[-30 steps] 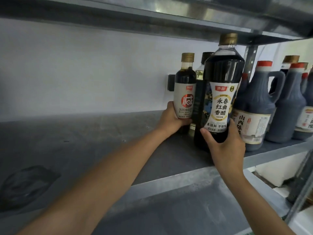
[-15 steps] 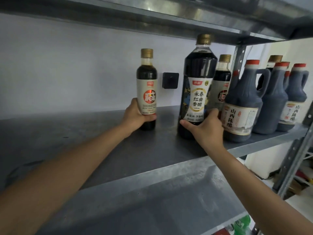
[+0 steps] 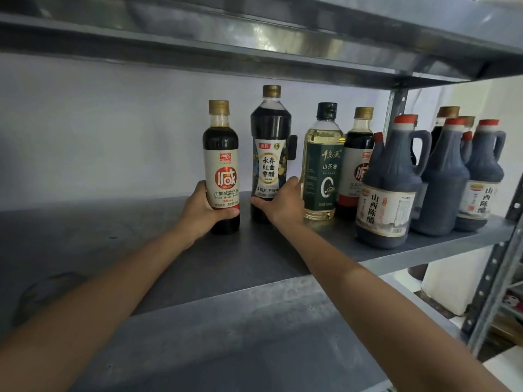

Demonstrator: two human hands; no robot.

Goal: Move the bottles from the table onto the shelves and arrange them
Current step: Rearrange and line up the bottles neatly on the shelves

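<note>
My left hand [image 3: 202,210] grips a small soy sauce bottle [image 3: 222,162] with a gold cap and white-red label, upright on the grey shelf [image 3: 141,244]. Just to its right, my right hand [image 3: 280,203] holds the lower part of a taller dark vinegar bottle [image 3: 270,148], also upright. Beside that stand a yellow oil bottle [image 3: 322,165] with a green label and a second soy sauce bottle [image 3: 358,162]. Several dark vinegar jugs [image 3: 392,188] with red caps and handles fill the shelf's right end.
The shelf's left half is bare grey metal with a faint round mark [image 3: 48,290]. Another shelf [image 3: 254,32] runs close overhead. A perforated upright post [image 3: 396,108] stands behind the jugs, another post [image 3: 498,278] at the front right. A white wall is behind.
Both hands have slid their bottles left along the shelf, away from the jugs. The oil bottle and second soy sauce bottle now stand uncovered to the right.
</note>
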